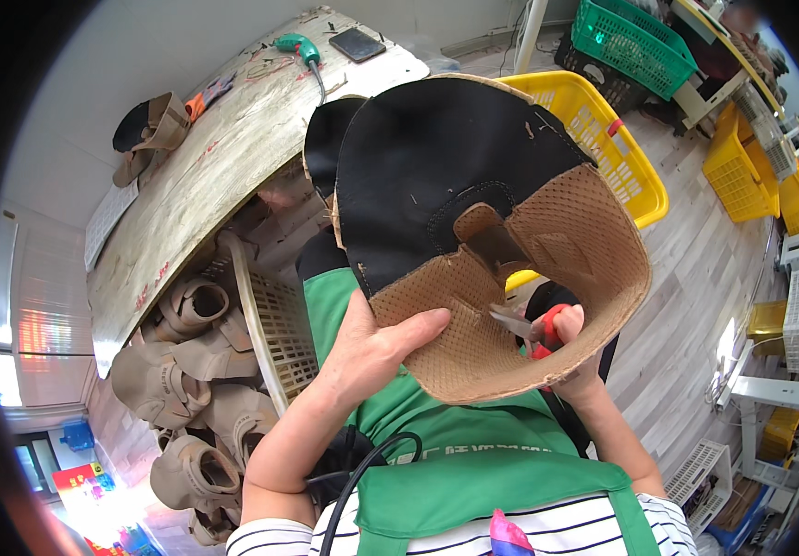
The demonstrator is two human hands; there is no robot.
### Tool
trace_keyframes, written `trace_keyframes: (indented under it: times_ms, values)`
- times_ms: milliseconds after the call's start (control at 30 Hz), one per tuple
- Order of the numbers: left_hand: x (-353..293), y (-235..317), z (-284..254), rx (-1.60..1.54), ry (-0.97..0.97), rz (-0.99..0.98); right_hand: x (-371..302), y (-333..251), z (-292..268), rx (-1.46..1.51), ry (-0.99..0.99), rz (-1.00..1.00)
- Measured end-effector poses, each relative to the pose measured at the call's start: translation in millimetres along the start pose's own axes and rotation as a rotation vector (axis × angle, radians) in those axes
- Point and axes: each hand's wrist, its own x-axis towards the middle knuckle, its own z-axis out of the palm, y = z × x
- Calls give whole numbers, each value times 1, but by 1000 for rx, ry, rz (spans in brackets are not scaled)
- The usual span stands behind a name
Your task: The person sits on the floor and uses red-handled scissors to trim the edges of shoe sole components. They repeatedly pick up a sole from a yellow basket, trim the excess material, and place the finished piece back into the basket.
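A shoe upper [436,157], black on its toe part and tan perforated mesh around its opening, is held up in front of me. My left hand [385,343] grips its mesh edge, with the thumb lying on the mesh. My right hand [585,357] is partly hidden behind the upper and closed around red-handled scissors [516,322]. Their blades show through the shoe opening, close to the mesh; I cannot tell whether they touch it. A second black piece [321,134] shows behind the left edge of the upper.
Left of me stands a worn table [232,139] with a green hand tool [299,48], a phone [357,44] and another upper [151,130]. Several beige uppers [182,380] are piled below, beside a cream basket [274,329]. Yellow [635,167] and green [626,46] baskets stand beyond.
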Motion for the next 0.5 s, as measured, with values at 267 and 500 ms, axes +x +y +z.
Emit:
trace_keyframes:
  times_ms: [267,500]
  values:
    - [4,1,-10,-32,-94,33,0,9,1,194,-61,38]
    - [8,3,-19,-154,-192,8,20,9,-9,121,-99,0]
